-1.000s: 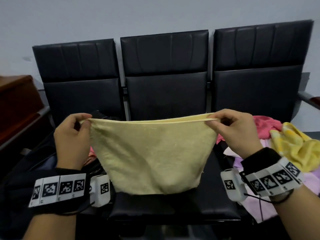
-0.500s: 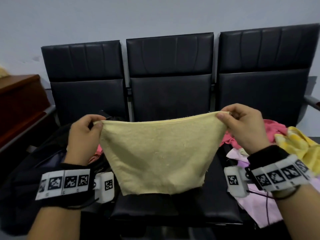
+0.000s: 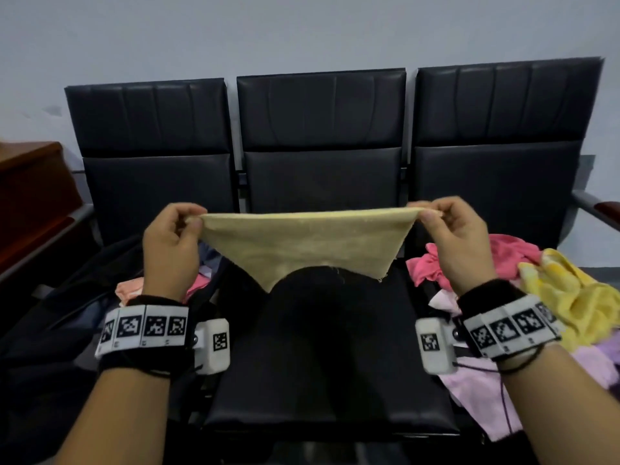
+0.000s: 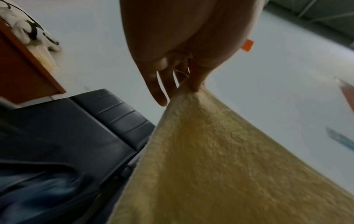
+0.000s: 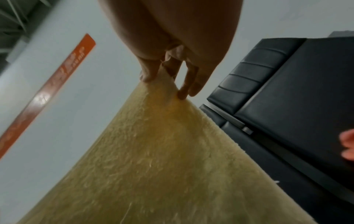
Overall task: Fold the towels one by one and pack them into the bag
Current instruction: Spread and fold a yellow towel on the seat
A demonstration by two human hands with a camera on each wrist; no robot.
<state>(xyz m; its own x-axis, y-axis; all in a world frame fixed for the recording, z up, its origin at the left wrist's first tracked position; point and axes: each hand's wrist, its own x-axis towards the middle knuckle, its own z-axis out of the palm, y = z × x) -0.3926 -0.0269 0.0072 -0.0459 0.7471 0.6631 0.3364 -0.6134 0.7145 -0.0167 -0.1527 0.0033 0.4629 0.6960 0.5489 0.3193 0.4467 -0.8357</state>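
A pale yellow towel (image 3: 302, 239) is stretched in the air above the middle black seat (image 3: 328, 380), its lower edge swung away toward the seat back. My left hand (image 3: 188, 221) pinches its left top corner and my right hand (image 3: 431, 213) pinches the right one. Up close, the left wrist view shows the left hand (image 4: 188, 86) gripping the towel (image 4: 220, 166) between thumb and fingers. In the right wrist view my right hand (image 5: 161, 80) pinches the towel (image 5: 153, 159) likewise. A dark bag (image 3: 67, 313) sits on the left seat with pink cloth (image 3: 129, 290) inside.
On the right seat lies a heap of loose towels: pink (image 3: 503, 256), yellow (image 3: 570, 297) and lilac (image 3: 486, 404). Three black chair backs (image 3: 322, 129) stand against a grey wall. A brown wooden cabinet (image 3: 30, 196) is at the far left, a metal armrest (image 3: 593, 209) at the right.
Both hands have lifted the towel and moved it forward; its hanging lower part has swung up and away, so it looks shorter. The grip on both corners is unchanged.
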